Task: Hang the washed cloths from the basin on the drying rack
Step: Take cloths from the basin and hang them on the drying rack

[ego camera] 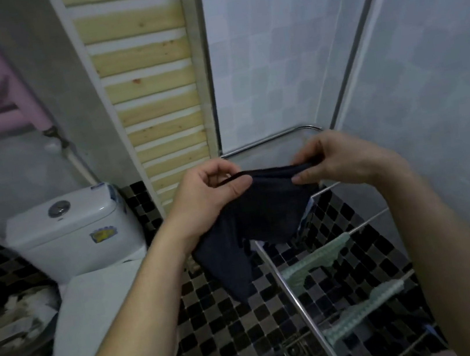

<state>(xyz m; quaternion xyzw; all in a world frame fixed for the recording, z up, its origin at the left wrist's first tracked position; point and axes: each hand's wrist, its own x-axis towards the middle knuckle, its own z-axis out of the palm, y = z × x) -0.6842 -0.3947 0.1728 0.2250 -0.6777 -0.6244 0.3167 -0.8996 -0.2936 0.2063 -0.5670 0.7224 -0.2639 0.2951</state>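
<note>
A dark navy cloth (260, 219) hangs stretched between my two hands in the middle of the view. My left hand (214, 190) pinches its upper edge on the left, and my right hand (334, 160) pinches the same edge on the right. The cloth droops below my hands, above the far end of the metal drying rack (290, 288). Two pale green cloths (313, 260) (366, 307) hang over rack bars on the right. The basin is not in view.
A white toilet (74, 232) stands at the left, with a bin of crumpled paper (13, 317) beside it. A wooden slatted panel (154, 92) leans against the wall behind. A floor drain (293, 350) sits in the black mosaic floor. Tiled walls close in on the right.
</note>
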